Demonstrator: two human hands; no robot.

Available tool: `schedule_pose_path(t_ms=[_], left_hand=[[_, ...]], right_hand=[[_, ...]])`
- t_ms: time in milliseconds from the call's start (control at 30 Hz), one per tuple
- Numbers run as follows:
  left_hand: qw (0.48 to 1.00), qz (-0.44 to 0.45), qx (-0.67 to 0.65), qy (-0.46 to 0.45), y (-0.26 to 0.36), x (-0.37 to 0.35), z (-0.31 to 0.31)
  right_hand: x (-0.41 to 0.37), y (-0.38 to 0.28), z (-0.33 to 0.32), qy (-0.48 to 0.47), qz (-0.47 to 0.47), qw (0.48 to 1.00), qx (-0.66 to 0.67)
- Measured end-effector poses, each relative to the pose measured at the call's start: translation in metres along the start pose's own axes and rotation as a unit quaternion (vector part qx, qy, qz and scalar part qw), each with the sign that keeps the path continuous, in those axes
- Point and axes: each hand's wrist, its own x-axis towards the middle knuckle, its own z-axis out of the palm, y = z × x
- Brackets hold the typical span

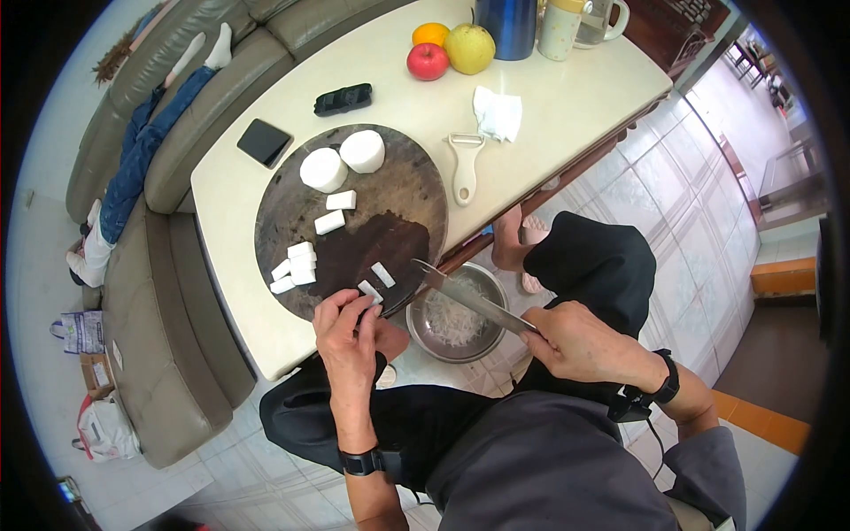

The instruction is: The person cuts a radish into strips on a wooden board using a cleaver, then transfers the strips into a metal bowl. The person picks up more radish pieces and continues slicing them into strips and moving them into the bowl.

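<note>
My right hand [580, 341] grips a kitchen knife [482, 305] by its handle, the blade pointing left over a steel bowl [421, 341]. At the near edge of the round dark cutting board [398, 164], my left hand [347, 341] has its fingers closed on a small white radish piece [370, 291]. Just beyond lies another radish slice [383, 274], apart from the blade. Several cut radish blocks [303, 264] sit at the board's left, with two more blocks [330, 221] mid-board. Two thick peeled radish chunks [324, 170] stand at the far side. Thin white shreds [456, 319] lie in the bowl.
The cream table [239, 301] also holds a phone [264, 143], a black case-like object [343, 100], a peeler [465, 168], a crumpled tissue [498, 113], fruit [469, 49], and a blue bottle [506, 26]. A person [142, 159] lies on the grey sofa [168, 354].
</note>
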Motion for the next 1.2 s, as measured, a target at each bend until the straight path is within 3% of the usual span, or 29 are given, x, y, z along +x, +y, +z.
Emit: schedule_pose_path(t_ms=[233, 567, 733, 867, 1067, 1133, 1200], left_hand=[[0.998, 0.013, 0.011, -0.067, 0.002, 0.001, -0.013], [0.998, 0.028, -0.008, -0.060, 0.000, 0.006, -0.012], [0.987, 0.118, 0.059, -0.094, 0.014, 0.027, -0.007], [0.985, 0.122, 0.046, -0.117, 0.004, 0.033, 0.006], [0.997, 0.064, 0.050, 0.000, 0.008, 0.024, 0.032], [0.990, 0.095, 0.082, 0.063, 0.011, 0.022, 0.034], [0.988, 0.124, 0.086, 0.036, 0.007, 0.021, 0.032]], right_hand=[[-0.002, 0.000, 0.000, -0.007, 0.004, 1.000, -0.003], [-0.002, -0.002, -0.001, -0.011, 0.006, 1.000, -0.005], [-0.002, -0.001, -0.001, -0.006, 0.005, 1.000, -0.018], [-0.001, -0.001, -0.001, -0.001, 0.009, 1.000, -0.008], [0.009, -0.002, 0.003, 0.044, -0.039, 0.998, -0.038], [0.018, -0.007, 0.002, 0.050, -0.044, 0.996, -0.056], [0.028, -0.014, -0.001, 0.015, -0.046, 0.995, -0.092]])
